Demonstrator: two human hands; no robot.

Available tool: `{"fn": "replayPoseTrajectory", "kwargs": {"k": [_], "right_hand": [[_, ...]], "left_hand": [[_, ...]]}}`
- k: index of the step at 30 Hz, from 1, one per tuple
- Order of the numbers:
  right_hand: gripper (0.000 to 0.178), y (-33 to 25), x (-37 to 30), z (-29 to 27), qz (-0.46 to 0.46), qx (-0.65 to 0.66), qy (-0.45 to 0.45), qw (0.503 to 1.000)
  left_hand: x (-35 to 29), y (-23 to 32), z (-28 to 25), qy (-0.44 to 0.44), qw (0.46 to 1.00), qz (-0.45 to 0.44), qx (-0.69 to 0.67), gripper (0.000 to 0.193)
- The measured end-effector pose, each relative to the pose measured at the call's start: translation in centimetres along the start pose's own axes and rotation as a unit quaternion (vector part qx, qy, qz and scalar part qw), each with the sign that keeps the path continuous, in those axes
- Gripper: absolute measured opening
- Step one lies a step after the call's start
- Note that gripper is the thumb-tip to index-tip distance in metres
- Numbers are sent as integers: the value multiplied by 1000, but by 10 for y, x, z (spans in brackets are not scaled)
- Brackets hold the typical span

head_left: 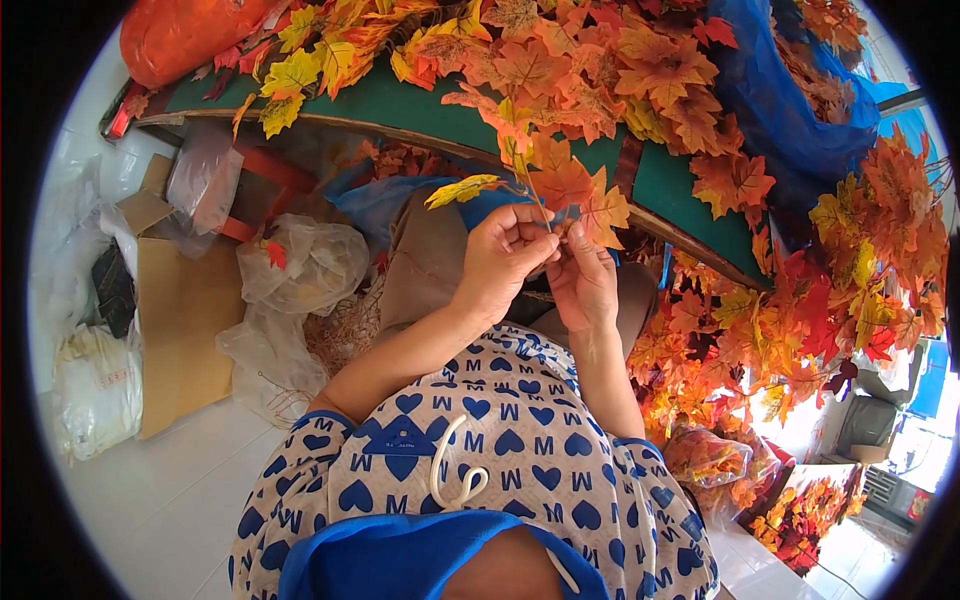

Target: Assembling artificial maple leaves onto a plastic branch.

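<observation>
Reading from left to right: well to the left of your hands stands an open cardboard box [190, 320], and between it and your left forearm lies a crumpled clear plastic bag [305, 260]. Just above your left hand [503, 252], a yellow leaf [463, 190] points outward, apparently joined to the leaf sprig [562, 187] that rises from between your hands. Your left thumb and forefinger are closed in a pinch on its thin stem [540, 205], the other fingers curled beneath. Your right hand [588, 285] is just beside it, thumb and fingers gathered near the stem's lower part; you cannot tell from this angle whether they grip it. Beyond both hands, the green table [690, 195] carries a heap of orange leaves [660, 60]; farther right is a blue plastic bag [745, 70].

Handling: expect the sprig to be very light. The leaf blades look thin and soft, likely to bend or crease; the stem looks slender and rather stiffer, so it is your better hold. Pinch it low, below the lowest leaf, with fingertips only. A pull on a blade might loosen it, and the narrow stem could roll under slack fingers.
</observation>
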State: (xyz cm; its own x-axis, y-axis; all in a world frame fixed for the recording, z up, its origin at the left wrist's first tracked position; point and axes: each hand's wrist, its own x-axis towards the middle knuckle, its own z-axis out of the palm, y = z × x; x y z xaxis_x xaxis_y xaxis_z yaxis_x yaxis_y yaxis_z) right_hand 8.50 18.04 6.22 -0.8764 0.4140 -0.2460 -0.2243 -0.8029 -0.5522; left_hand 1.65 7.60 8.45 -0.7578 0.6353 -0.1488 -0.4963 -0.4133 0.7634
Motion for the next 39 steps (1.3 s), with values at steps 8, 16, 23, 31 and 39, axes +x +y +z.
{"fn": "replayPoseTrajectory", "kwargs": {"k": [8,16,23,31,39], "right_hand": [[17,2,2,-2,-5,3,-2,1000],[13,7,0,2,-41,-55,55,996],[12,9,-6,14,-68,-111,66,989],[20,31,-3,9,-125,-94,71,985],[27,50,7,11,-54,-94,-32,994]], "left_hand": [[2,-1,-1,-3,1000,-6,12,20],[3,-3,-4,-8,1000,6,-7,20],[5,-14,-13,6,1000,28,-4,16],[10,-16,-24,35,998,41,-11,11],[23,18,-33,7,980,-11,-196,8]]}}
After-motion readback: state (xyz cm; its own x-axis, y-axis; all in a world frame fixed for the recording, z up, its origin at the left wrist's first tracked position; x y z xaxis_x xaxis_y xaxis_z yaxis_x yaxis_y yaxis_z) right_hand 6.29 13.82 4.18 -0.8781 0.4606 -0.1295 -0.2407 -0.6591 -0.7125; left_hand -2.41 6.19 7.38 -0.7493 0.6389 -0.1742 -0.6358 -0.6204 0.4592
